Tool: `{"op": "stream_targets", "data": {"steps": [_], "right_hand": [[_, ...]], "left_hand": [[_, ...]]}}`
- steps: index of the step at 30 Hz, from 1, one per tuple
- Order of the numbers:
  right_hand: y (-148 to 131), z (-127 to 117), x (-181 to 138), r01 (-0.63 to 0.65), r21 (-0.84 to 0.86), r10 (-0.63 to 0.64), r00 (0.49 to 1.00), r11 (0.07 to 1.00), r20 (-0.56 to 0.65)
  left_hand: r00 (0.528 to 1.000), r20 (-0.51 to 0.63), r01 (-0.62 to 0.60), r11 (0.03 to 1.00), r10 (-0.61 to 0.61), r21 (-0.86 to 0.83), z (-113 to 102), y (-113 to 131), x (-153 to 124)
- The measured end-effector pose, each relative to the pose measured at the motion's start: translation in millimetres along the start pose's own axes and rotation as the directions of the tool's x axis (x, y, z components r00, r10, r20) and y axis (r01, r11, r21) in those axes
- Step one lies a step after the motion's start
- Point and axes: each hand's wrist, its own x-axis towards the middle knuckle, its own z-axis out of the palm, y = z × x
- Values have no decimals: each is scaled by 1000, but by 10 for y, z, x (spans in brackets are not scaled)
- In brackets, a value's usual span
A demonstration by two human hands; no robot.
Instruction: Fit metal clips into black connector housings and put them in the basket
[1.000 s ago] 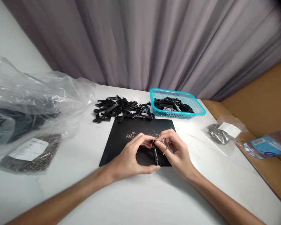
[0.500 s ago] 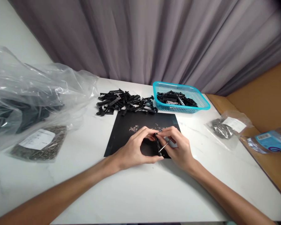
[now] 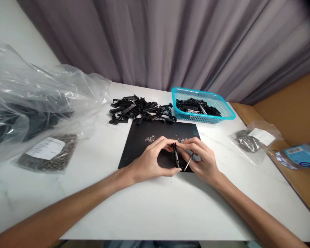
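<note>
My left hand point(image 3: 151, 159) pinches a narrow black plastic part point(image 3: 175, 155) between thumb and fingers, holding it upright over the front of a black mat point(image 3: 139, 146). My right hand point(image 3: 203, 162) meets it from the right, fingertips pinched at the part's top end. A thin metal tool point(image 3: 189, 162) is tucked in the right hand's fingers. Small silver metal pieces point(image 3: 150, 138) lie scattered on the mat behind the hands.
A pile of black plastic parts point(image 3: 139, 110) lies behind the mat. A turquoise basket point(image 3: 222, 112) holds more of them. Clear bags point(image 3: 28, 100) and a labelled packet point(image 3: 48, 153) lie at left, another packet point(image 3: 250, 139) and a water bottle point(image 3: 297, 155) at right.
The view has tilted, so everything sits a little higher and further right in frame. The hands stay together on the black part, and the tool in the right hand has changed its angle slightly.
</note>
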Motion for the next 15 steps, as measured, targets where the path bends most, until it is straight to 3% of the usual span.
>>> {"op": "stream_targets", "data": {"steps": [6,15], "right_hand": [[-54,-5,27,-105,60,109,992,993,-68],[-10,-60,60,-270,154,271,962,950,17]], "left_hand": [[1000,1,4,1000,-4,-13,-8,-10,-15],[994,35,102,992,-100,-79,-12,-29,-3]]}}
